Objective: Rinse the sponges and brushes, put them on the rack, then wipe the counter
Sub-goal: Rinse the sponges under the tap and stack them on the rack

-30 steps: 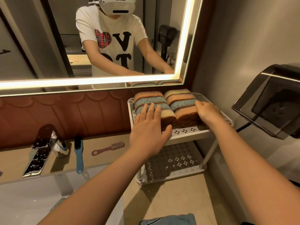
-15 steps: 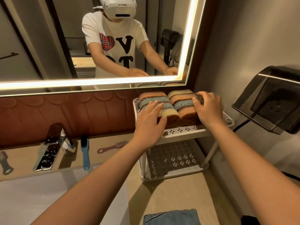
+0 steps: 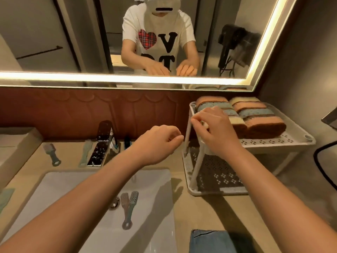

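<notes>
Several striped sponges (image 3: 255,117) stand in two rows on the top shelf of a white two-tier rack (image 3: 277,143) at the right. My right hand (image 3: 215,132) hovers over the rack's front left corner with curled fingers, hiding the nearest sponge ends. My left hand (image 3: 156,143) is left of the rack above the counter, loosely curled and holding nothing. Two brushes (image 3: 127,207) lie side by side in the white sink (image 3: 73,198). More brushes rest behind the sink: a grey one (image 3: 52,154), a pale green one (image 3: 84,152) and a blue one (image 3: 127,142).
A chrome faucet (image 3: 101,143) stands behind the sink. A folded blue cloth (image 3: 209,241) lies at the counter's near edge. A teal object (image 3: 5,198) shows at the left edge. A black cord (image 3: 318,161) loops right of the rack. The mirror reflects a person.
Both hands have come off the sponges and drawn back toward the left. The view has swung left and down, bringing the sink and its two brushes into sight.
</notes>
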